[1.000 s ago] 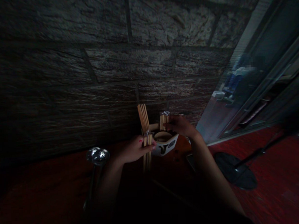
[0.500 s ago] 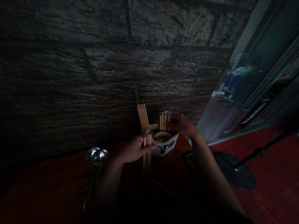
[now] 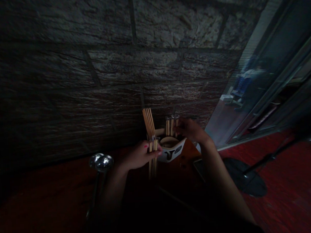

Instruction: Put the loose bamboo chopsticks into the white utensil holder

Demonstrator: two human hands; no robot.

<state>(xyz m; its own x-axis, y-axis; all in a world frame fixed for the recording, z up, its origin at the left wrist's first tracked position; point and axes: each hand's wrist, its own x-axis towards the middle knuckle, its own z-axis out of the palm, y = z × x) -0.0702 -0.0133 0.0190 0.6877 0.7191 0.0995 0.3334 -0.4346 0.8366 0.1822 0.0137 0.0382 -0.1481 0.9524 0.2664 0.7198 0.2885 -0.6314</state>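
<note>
My left hand (image 3: pixel 140 155) is closed around a few wrapped chopsticks (image 3: pixel 153 146), which stand nearly upright with their lower ends below the fist. Beyond it, a bunch of bare wooden chopsticks (image 3: pixel 148 121) leans in a white holder box (image 3: pixel 164 156) with dark markings. The box also contains a round tan cup or roll (image 3: pixel 169 140). At the box's back right, my right hand (image 3: pixel 190 128) pinches the rightmost of several clear-wrapped chopsticks (image 3: pixel 169 127) that stand upright there. Its fingertips are dim and partly hidden.
Two metal ladles (image 3: pixel 104 163), one perforated, lie left on the dark red tabletop (image 3: pixel 56 196). A flat dark device (image 3: pixel 199 168) rests by my right forearm. A stone wall (image 3: pixel 112 67) rises behind. To the right are a round stand base (image 3: pixel 245 177) and a glass door (image 3: pixel 237 92) with a person beyond.
My right hand has shifted slightly right, and the wrapped chopsticks at its fingers have spread apart. My left hand has stayed in place with its chopsticks.
</note>
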